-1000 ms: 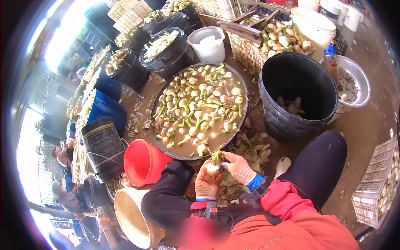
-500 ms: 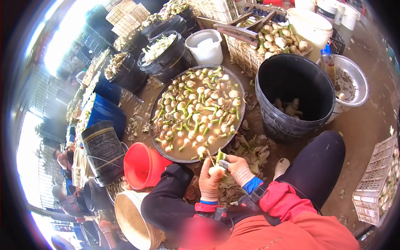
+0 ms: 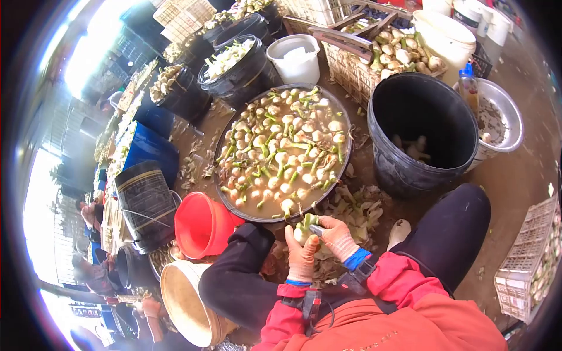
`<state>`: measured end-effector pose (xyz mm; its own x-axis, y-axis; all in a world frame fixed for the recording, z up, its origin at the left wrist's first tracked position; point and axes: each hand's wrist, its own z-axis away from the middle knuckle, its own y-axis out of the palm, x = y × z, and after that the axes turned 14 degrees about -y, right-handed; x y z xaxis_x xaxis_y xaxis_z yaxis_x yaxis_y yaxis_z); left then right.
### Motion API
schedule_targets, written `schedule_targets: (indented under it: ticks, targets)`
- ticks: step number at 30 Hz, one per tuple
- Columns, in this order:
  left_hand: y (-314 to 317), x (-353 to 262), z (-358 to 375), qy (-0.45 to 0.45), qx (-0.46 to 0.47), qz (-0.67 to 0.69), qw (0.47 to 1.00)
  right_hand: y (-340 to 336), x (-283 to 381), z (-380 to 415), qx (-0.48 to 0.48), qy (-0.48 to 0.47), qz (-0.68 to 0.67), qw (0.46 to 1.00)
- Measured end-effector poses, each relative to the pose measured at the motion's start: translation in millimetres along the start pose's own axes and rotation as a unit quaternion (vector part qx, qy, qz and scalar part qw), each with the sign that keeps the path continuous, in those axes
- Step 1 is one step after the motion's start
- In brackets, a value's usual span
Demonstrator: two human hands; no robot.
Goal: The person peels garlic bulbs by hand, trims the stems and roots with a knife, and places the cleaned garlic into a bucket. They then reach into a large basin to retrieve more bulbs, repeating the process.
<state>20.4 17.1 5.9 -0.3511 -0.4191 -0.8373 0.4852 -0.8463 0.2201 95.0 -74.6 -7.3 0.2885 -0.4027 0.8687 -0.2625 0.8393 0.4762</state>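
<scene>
My left hand (image 3: 301,257), in a pale orange glove, grips a white bulb with a green stem (image 3: 302,233) at the near edge of a wide round tub. Beside it, my right hand (image 3: 338,237) is closed on a small knife (image 3: 317,230), its blade against the bulb. The tub (image 3: 266,220) holds muddy water with many floating bulbs. To the right stands a black bucket (image 3: 383,161) with several bulbs at its bottom.
Peelings (image 3: 357,213) lie below the tub. A red bucket (image 3: 202,225) and cream bucket (image 3: 181,304) stand left. Crates of bulbs (image 3: 351,67) are behind; another crate (image 3: 524,260) is at right. A basin (image 3: 509,114) holds a blue-capped bottle (image 3: 468,88). People (image 3: 96,275) are at far left.
My left hand has turned and opened its thumb away from the bulb, which now tilts differently. The knife has moved onto the bulb's stem side. The whole view has shifted slightly.
</scene>
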Motion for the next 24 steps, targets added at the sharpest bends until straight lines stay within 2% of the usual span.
schedule_targets:
  ticks: [2,4,6,12,14,16,18,19,20,22,23,24]
  targets:
    - [-10.9,9.9,-10.7,0.109,-0.075,-0.044,0.990,-3.3,2.6,3.3,0.078,0.036,0.021,0.996]
    - [-21.5,9.3,-14.1,0.090,-0.068,-0.016,0.993,-4.9,8.4,2.5,0.100,0.059,0.046,0.992]
    - [-29.3,10.7,-17.6,0.060,-0.069,-0.040,0.995,-7.4,9.7,0.6,0.132,0.121,-0.035,0.983]
    - [-17.5,-4.2,-3.3,-0.052,-0.003,-0.019,0.998,-15.2,22.5,-3.8,0.067,0.113,-0.018,0.991]
    - [-8.8,-13.3,7.3,-0.063,0.088,0.002,0.994,-31.4,-13.5,-15.4,0.024,0.077,0.028,0.996]
    - [-8.6,-14.7,9.8,-0.089,0.097,0.008,0.991,-38.0,-23.7,-21.3,-0.036,0.013,0.164,0.986]
    - [-18.9,-7.5,6.2,-0.145,0.252,0.053,0.955,-68.2,-70.8,-44.5,-0.102,0.000,0.138,0.985]
    - [-15.4,-14.6,7.6,-0.164,0.284,0.064,0.943,-67.4,-40.4,-38.6,-0.131,0.022,0.216,0.967]
    - [-10.4,-18.5,12.9,-0.166,0.283,0.062,0.942,-83.4,-54.0,-42.7,-0.106,0.047,0.252,0.961]
    - [0.4,-21.6,20.4,-0.089,0.161,0.088,0.979,-70.6,-40.0,-35.3,-0.036,0.072,0.311,0.947]
    - [-8.2,-17.1,14.2,-0.090,0.166,0.063,0.980,-69.0,-50.5,-32.7,0.020,0.038,0.286,0.957]
    - [-11.1,-16.3,10.4,-0.089,0.167,0.065,0.980,-73.3,-79.0,-33.5,0.048,-0.016,0.177,0.983]
